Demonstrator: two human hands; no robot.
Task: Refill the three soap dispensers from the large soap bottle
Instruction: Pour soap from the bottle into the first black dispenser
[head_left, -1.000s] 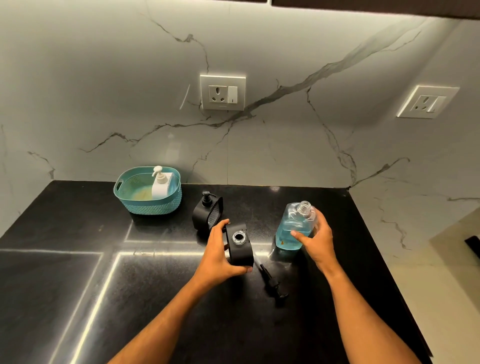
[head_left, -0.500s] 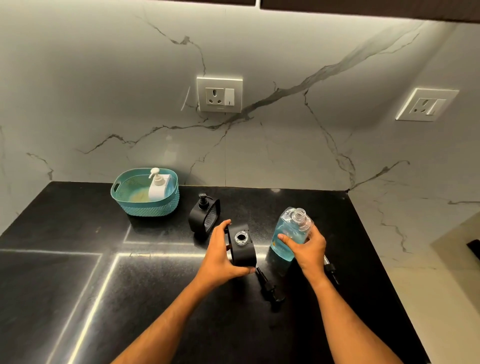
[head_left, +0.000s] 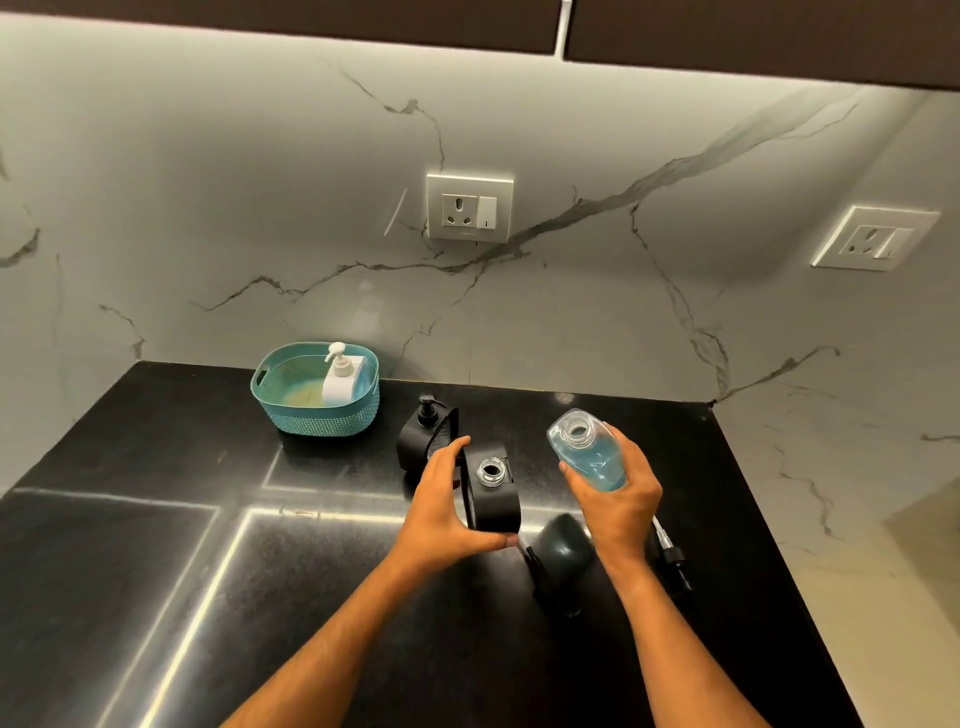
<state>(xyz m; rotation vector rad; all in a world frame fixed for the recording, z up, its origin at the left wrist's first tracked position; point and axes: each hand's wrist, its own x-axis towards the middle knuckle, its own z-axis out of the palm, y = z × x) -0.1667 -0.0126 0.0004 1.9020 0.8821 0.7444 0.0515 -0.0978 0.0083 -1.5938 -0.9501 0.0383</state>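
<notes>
My left hand (head_left: 441, 506) grips a black soap dispenser (head_left: 493, 496) standing on the black counter, its round mouth uncovered. My right hand (head_left: 615, 496) holds the clear soap bottle (head_left: 589, 452) of blue liquid off the counter, capless and tilted with its neck toward the dispenser. A second black dispenser (head_left: 427, 439) with its pump on stands just behind my left hand. A white dispenser (head_left: 343, 376) sits in the teal basket (head_left: 311, 415). One loose pump (head_left: 670, 558) lies right of my right wrist, and another lies below the bottle's shadow (head_left: 540, 571).
The counter (head_left: 208, 597) ends at a marble wall behind and at its right edge near my right arm. Two wall sockets (head_left: 470, 208) (head_left: 875, 239) sit above. The teal basket stands at the back left.
My right hand has lifted the soap bottle off the counter and tilted its neck toward the open dispenser. My left hand has kept its hold on the dispenser.
</notes>
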